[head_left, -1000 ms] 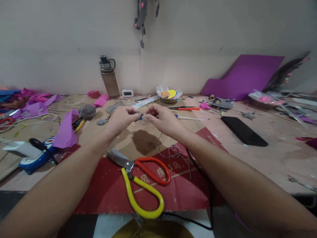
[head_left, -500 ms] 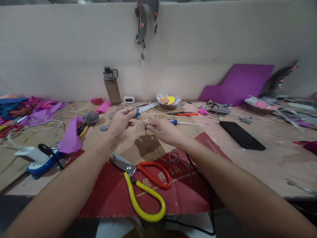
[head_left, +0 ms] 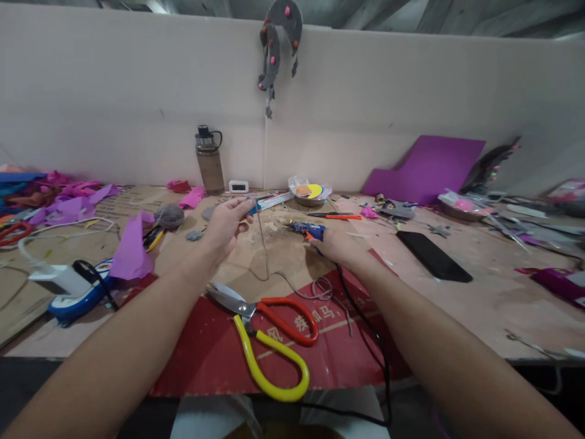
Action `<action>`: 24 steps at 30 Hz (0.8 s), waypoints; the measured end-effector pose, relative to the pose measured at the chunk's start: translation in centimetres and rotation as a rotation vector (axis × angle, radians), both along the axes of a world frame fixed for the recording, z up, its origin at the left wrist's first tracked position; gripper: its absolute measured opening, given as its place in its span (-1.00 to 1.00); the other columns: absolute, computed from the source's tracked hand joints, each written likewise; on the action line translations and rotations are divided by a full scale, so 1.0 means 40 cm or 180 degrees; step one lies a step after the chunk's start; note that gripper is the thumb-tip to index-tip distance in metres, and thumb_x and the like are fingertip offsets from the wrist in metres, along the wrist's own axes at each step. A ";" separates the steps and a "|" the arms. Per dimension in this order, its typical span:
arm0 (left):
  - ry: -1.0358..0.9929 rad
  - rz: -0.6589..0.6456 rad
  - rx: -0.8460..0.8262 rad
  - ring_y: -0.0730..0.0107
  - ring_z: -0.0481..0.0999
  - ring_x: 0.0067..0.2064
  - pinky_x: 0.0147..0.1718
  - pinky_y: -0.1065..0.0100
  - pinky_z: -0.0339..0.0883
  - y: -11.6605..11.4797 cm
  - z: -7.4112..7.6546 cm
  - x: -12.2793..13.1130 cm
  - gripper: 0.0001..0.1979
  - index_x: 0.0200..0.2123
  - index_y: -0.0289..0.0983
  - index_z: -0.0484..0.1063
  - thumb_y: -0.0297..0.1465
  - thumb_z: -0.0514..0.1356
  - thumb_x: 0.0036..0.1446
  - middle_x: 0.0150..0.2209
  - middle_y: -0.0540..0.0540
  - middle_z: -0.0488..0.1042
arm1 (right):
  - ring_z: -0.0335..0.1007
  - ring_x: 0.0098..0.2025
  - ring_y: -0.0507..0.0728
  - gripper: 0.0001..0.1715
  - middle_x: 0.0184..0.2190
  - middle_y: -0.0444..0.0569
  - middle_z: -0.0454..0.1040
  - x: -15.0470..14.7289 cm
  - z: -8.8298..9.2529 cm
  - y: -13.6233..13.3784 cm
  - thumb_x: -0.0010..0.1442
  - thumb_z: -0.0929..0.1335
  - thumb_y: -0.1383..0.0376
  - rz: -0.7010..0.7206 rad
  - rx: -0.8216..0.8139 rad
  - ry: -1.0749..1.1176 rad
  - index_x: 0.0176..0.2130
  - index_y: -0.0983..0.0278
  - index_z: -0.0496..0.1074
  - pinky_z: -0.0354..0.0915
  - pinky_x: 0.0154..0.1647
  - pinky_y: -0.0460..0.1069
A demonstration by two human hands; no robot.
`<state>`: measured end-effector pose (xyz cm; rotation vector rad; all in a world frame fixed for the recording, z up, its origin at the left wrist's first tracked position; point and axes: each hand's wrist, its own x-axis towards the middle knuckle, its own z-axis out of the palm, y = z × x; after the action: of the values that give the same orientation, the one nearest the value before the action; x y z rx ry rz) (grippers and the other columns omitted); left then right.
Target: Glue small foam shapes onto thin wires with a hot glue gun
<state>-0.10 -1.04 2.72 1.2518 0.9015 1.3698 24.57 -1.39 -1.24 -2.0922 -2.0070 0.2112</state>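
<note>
left hand (head_left: 226,227) pinches blue piece (head_left: 253,208) and string (head_left: 320,297), right hand (head_left: 339,246) grips glue gun (head_left: 308,229), string tail (head_left: 350,326) as yet unfastened

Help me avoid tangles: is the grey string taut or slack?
Slack: the grey string hangs from the left hand, then bends and lies in loose loops.

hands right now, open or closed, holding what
Left hand: closed, pinching a small blue piece with cord.
Right hand: closed on the glue gun.
</note>
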 end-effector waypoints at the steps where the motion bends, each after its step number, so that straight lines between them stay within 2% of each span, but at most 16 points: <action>1: -0.0011 0.0005 -0.0010 0.60 0.23 -0.56 -0.66 0.49 -0.09 -0.001 0.001 0.000 -0.80 -0.48 -0.30 0.37 -0.33 0.31 -0.06 -0.49 0.02 0.35 | 0.52 -0.23 0.26 -0.67 -0.23 0.30 0.58 -0.002 -0.009 0.002 0.18 0.32 0.22 -0.0011 -0.0019 0.0082 -0.19 0.40 0.54 0.23 -0.33 0.00; 4: 0.0004 -0.0005 -0.0071 0.61 0.20 -0.58 -0.68 0.48 -0.14 -0.005 0.002 0.004 -0.80 -0.51 -0.30 0.35 -0.34 0.31 -0.08 -0.53 0.02 0.32 | 0.49 -0.38 0.20 -0.72 -0.36 0.22 0.58 -0.003 -0.017 0.006 0.14 0.32 0.29 -0.0102 -0.0071 0.0362 -0.20 0.37 0.53 0.20 -0.45 -0.01; 8: 0.0004 0.0078 -0.0114 0.62 0.19 -0.60 -0.68 0.49 -0.12 -0.009 0.002 0.009 -0.81 -0.53 -0.30 0.34 -0.37 0.31 -0.09 -0.56 0.02 0.32 | 0.36 -0.56 0.11 -0.75 -0.53 0.02 0.50 0.000 0.010 0.000 0.13 0.31 0.22 -0.0124 -0.0167 0.0779 -0.26 0.31 0.51 0.18 -0.54 -0.03; 11: -0.0148 0.0061 -0.0139 0.63 0.22 -0.59 -0.69 0.52 -0.06 -0.006 -0.001 0.009 -0.83 -0.55 -0.31 0.34 -0.41 0.30 -0.07 -0.56 0.03 0.30 | 0.37 -0.50 0.09 -0.73 -0.45 -0.01 0.50 -0.013 0.037 -0.016 0.14 0.29 0.20 -0.0065 -0.0053 0.1082 -0.23 0.29 0.46 0.22 -0.50 -0.04; 13: -0.0296 0.0031 -0.0236 0.64 0.24 -0.58 -0.69 0.55 -0.02 0.000 -0.003 0.008 -0.85 -0.55 -0.32 0.36 -0.44 0.27 -0.05 -0.56 0.02 0.32 | 0.39 -0.43 0.08 -0.66 -0.35 -0.01 0.50 -0.031 0.052 -0.029 0.10 0.29 0.27 -0.0015 0.0263 0.1618 -0.09 0.30 0.38 0.26 -0.44 -0.05; 16: -0.0473 0.0040 -0.0467 0.65 0.24 -0.58 -0.70 0.59 0.03 0.009 -0.008 0.005 -0.90 -0.54 -0.33 0.38 -0.50 0.25 -0.05 -0.54 0.00 0.35 | 0.40 -0.36 0.06 -0.56 -0.22 -0.02 0.46 -0.059 0.066 -0.048 0.05 0.29 0.32 0.0415 0.0837 0.2649 -0.03 0.25 0.27 0.32 -0.38 -0.04; 19: -0.0589 0.0027 -0.0660 0.67 0.23 -0.61 -0.73 0.61 0.03 0.019 -0.015 0.004 -0.90 -0.53 -0.33 0.38 -0.50 0.26 -0.05 -0.57 0.02 0.33 | 0.38 -0.34 0.04 -0.63 -0.14 -0.04 0.44 -0.080 0.079 -0.067 0.05 0.28 0.30 0.0972 0.1124 0.3340 -0.09 0.20 0.23 0.35 -0.35 -0.04; 24: -0.0632 0.0106 -0.0764 0.67 0.23 -0.63 -0.74 0.62 0.03 0.029 -0.021 0.005 -0.89 -0.49 -0.32 0.39 -0.52 0.30 -0.08 -0.59 0.03 0.32 | 0.28 -0.45 -0.01 -0.74 -0.21 -0.07 0.44 -0.092 0.087 -0.092 0.16 0.28 0.22 0.1374 0.1126 0.3394 -0.12 0.20 0.23 0.35 -0.37 -0.04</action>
<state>0.09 0.13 1.88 0.9062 0.9199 1.3413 20.88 -5.06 2.23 -0.9355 -1.5744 0.7772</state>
